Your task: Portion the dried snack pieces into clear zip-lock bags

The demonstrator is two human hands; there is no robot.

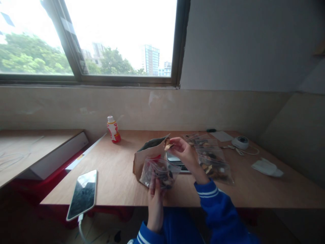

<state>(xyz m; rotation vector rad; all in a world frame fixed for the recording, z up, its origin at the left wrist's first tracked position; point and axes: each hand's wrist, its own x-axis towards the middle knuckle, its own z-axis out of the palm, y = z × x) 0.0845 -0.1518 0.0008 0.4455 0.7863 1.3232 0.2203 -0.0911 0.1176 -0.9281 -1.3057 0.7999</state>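
My left hand (155, 191) is closed on the near side of a clear zip bag (161, 174) with dark and tan dried pieces inside. In the fingertips of my right hand (184, 152) is a tan dried slice (168, 145), held beside the top edge of a brown paper pouch (149, 154). The pouch stands upright with its mouth open, just behind the zip bag. Partly hidden behind my right hand lies a flat device with a pale top, perhaps a scale (173, 157). To the right, more clear bags of dried pieces (213, 159) lie on the table.
On the wooden table (114, 184) stands a red and white bottle (113, 129) at the back left. A phone (83, 195) with a cable overhangs the front left edge. At right are a white dome camera (240, 143) with its cord, a tissue pack (267, 167) and paper (221, 136).
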